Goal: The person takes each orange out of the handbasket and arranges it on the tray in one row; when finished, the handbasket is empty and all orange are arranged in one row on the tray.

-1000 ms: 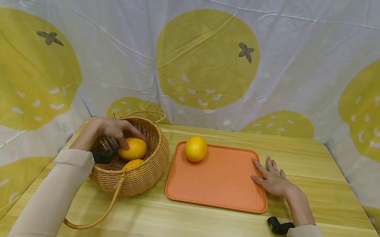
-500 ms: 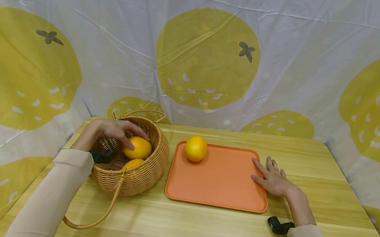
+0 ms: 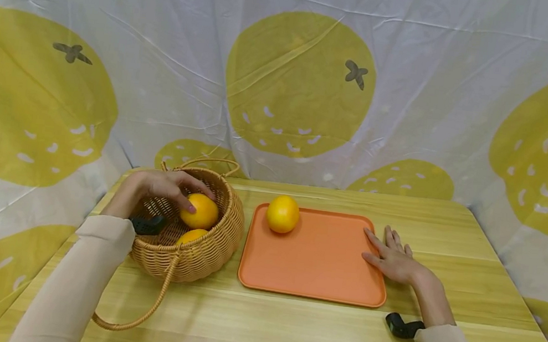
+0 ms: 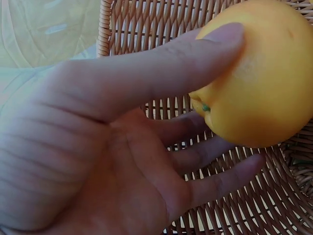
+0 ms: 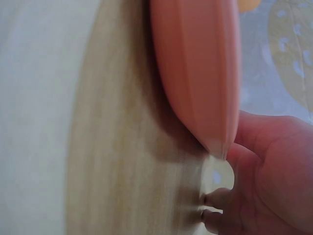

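the left hand (image 3: 157,187) reaches into the wicker basket (image 3: 219,240) and its grip pinches an orange (image 3: 199,211): in the left wrist view the thumb (image 4: 161,68) lies across the top of the fruit (image 4: 259,83) while the other fingers (image 4: 215,183) curve under it, with the woven wall of the basket (image 4: 146,29) behind them. the orange sits up near the basket's rim, above a second orange (image 3: 191,236) that lies lower inside the basket. a black band (image 3: 148,225) shows at the left wrist, at the end of a cream sleeve (image 3: 77,278).

the basket stands on the left part of the wooden worktop (image 3: 287,334), with one looped handle (image 3: 139,313) hanging down toward the near edge and another handle (image 3: 209,162) lying over the back rim. just beside it, to the right, lies an orange-coloured tray (image 3: 313,270). a third orange (image 3: 282,213) rests in the tray's far left corner.

the right hand (image 3: 393,257) lies flat at the tray's right edge, its grip spread, fingertips on the rim and palm on the worktop. in the right wrist view the tray's edge (image 5: 200,88) is close against the hand (image 5: 274,176). another black band (image 3: 403,325) shows at the right wrist.

behind the worktop hangs a white cloth (image 3: 174,71) printed with large yellow fruits.
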The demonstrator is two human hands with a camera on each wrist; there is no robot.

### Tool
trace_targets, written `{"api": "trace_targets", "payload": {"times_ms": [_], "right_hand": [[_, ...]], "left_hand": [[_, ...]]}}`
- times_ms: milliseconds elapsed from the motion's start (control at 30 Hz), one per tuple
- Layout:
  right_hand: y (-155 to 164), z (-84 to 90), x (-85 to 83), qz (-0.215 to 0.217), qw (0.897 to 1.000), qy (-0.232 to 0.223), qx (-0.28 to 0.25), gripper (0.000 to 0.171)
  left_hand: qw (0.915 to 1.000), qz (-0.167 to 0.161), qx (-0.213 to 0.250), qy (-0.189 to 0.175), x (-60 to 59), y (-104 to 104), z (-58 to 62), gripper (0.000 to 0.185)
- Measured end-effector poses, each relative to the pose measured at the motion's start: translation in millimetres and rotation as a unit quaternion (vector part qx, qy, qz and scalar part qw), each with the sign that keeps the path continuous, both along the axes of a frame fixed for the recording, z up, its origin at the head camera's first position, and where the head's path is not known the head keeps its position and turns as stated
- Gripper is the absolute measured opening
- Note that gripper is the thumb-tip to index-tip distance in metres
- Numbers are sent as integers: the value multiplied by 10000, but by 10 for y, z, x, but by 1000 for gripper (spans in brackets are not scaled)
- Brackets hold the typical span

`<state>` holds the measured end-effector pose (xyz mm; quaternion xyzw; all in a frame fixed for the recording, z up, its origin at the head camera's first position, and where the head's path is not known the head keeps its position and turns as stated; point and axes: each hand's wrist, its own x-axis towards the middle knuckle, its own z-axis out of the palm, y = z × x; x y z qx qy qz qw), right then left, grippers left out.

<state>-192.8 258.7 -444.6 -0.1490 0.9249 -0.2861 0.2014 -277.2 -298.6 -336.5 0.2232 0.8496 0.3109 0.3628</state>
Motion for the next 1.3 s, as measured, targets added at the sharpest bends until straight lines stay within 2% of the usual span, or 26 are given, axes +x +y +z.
{"api": "trace_targets", "payload": {"times_ms": [167,267,433,567,700,833,1033,1300], "right_hand": [[2,4,2,-6,10000,-6,-3,76],[-2,11,1,-6,10000,-19,15,76],[0,18,6,1,10000,-7,23,77],[1,23,11,4,10000,9,18,77],[-3,20,12,-5,10000,0,-17,77],[-9,13,5,-7,10000,3,0,77],[-14,15,-2,9,10000,9,34,77],[-3,24,13,0,10000,-17,73,77]], "left_hand": [[9995,31,2,302,2,15,5,56],[9996,-50,4,288,-10,26,-19,59],[9998,-183,123,1,-24,28,-66,65],[9997,-229,90,79,-19,32,-71,65],[9996,-94,-61,244,-9,37,-48,63],[9995,82,-87,299,9,44,20,59],[9999,-2,125,117,69,81,189,58],[9975,-72,432,547,179,56,425,56]]}}
